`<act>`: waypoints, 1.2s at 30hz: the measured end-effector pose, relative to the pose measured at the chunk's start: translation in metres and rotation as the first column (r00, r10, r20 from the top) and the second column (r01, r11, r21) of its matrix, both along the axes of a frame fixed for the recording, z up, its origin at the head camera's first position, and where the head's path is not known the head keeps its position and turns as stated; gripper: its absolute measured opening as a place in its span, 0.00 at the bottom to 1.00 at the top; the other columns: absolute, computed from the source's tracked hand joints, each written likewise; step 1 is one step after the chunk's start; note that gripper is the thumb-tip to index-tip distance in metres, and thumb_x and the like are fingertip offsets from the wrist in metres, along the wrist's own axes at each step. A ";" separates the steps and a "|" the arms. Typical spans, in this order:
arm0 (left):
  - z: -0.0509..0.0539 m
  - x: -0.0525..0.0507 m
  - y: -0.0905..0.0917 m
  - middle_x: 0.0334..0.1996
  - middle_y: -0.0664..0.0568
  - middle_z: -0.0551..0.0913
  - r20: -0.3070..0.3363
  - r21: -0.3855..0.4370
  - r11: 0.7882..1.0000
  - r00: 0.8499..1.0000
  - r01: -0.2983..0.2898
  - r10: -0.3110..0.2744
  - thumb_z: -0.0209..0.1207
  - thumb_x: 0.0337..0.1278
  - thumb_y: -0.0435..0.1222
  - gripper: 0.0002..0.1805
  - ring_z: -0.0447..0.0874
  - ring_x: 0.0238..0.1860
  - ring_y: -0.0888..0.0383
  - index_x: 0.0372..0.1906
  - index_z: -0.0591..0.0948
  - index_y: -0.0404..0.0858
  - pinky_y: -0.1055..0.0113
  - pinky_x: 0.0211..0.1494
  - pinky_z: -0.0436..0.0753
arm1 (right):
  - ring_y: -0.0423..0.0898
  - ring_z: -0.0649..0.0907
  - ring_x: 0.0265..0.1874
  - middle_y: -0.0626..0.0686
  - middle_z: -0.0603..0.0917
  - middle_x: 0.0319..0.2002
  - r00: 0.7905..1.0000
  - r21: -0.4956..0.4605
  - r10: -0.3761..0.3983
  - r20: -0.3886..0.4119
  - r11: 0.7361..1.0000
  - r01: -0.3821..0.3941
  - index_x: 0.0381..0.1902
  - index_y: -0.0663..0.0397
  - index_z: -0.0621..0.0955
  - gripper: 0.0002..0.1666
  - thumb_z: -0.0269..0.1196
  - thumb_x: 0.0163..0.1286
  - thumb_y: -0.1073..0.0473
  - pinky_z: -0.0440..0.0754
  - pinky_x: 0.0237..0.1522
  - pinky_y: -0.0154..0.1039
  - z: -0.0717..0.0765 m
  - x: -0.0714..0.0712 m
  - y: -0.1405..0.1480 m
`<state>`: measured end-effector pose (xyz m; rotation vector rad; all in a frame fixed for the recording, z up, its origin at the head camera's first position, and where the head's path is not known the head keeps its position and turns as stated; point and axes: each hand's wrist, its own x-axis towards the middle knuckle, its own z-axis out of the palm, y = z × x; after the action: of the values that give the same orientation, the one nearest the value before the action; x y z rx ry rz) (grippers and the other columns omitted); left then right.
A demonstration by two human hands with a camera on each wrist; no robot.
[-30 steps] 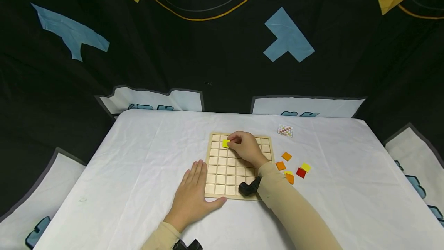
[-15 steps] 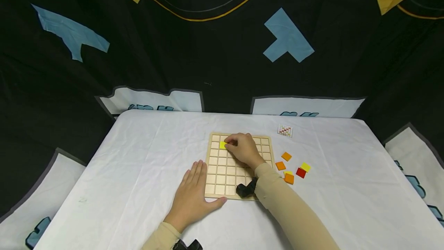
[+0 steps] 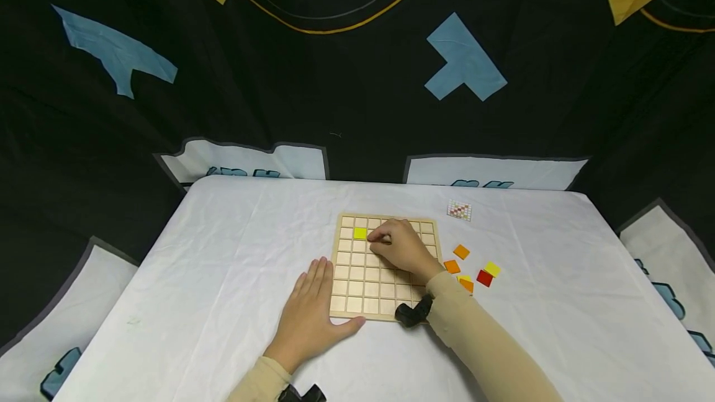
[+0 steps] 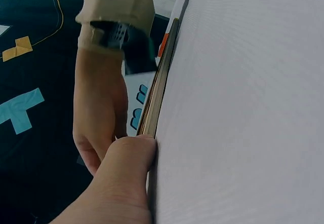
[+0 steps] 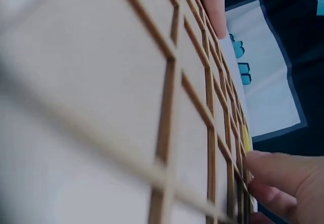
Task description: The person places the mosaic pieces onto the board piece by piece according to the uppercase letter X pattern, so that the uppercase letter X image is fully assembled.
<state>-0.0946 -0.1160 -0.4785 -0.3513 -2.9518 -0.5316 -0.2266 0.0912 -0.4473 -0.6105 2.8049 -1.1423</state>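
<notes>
A wooden grid board [image 3: 356,273] lies on the white-covered table, its squares split by thin raised strips. One yellow square tile [image 3: 360,233] sits in a square near its far left corner. Just right of that tile, my right hand [image 3: 403,245] hovers low over the board, fingers bent, thumb and forefinger slightly apart with nothing seen between them. In the right wrist view the same yellow tile [image 5: 246,138] shows just beyond the fingertips. My left hand [image 3: 310,312] lies flat along the board's left edge, its thumb [image 4: 134,150] at the near edge.
Right of the board lie loose tiles: orange ones [image 3: 461,251], yellow ones [image 3: 492,268] and a red one [image 3: 485,278]. A small card with a coloured grid pattern [image 3: 459,209] lies beyond them. A black curtain [image 3: 363,104] hangs behind the table.
The yellow tile has shifted slightly left and down into its square. My right hand has let go of it and drawn back to the right. My left hand has stayed put.
</notes>
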 end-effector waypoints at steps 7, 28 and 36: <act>0.000 -0.001 0.000 0.79 0.40 0.52 0.014 0.003 1.000 1.000 -0.003 0.003 0.56 0.46 0.74 0.66 0.47 0.80 0.45 0.77 0.53 0.30 0.49 0.81 0.52 | 0.46 0.80 0.53 0.45 0.84 0.48 1.000 0.006 0.023 -0.002 1.000 -0.023 0.47 0.48 0.87 0.11 0.67 0.66 0.58 0.78 0.61 0.46 0.008 0.013 0.019; 0.001 0.000 0.001 0.79 0.40 0.51 0.022 0.011 1.000 1.000 0.005 -0.006 0.56 0.47 0.74 0.65 0.46 0.81 0.45 0.77 0.53 0.30 0.49 0.81 0.52 | 0.54 0.76 0.50 0.53 0.84 0.50 0.973 0.132 -0.217 -0.073 0.965 0.225 0.54 0.53 0.84 0.15 0.64 0.69 0.62 0.76 0.55 0.55 0.007 0.055 0.142; 0.000 0.000 0.000 0.79 0.40 0.52 0.017 0.007 1.000 1.000 0.005 -0.005 0.56 0.47 0.74 0.66 0.46 0.81 0.45 0.77 0.53 0.29 0.49 0.81 0.52 | 0.58 0.75 0.49 0.59 0.83 0.49 0.948 0.197 -0.304 -0.091 0.928 0.317 0.57 0.54 0.83 0.20 0.59 0.69 0.69 0.76 0.53 0.57 -0.005 0.066 0.186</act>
<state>-0.0943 -0.1157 -0.4783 -0.3549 -2.9652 -0.5478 -0.1602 0.2771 -0.4521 -0.1879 3.0975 -0.8566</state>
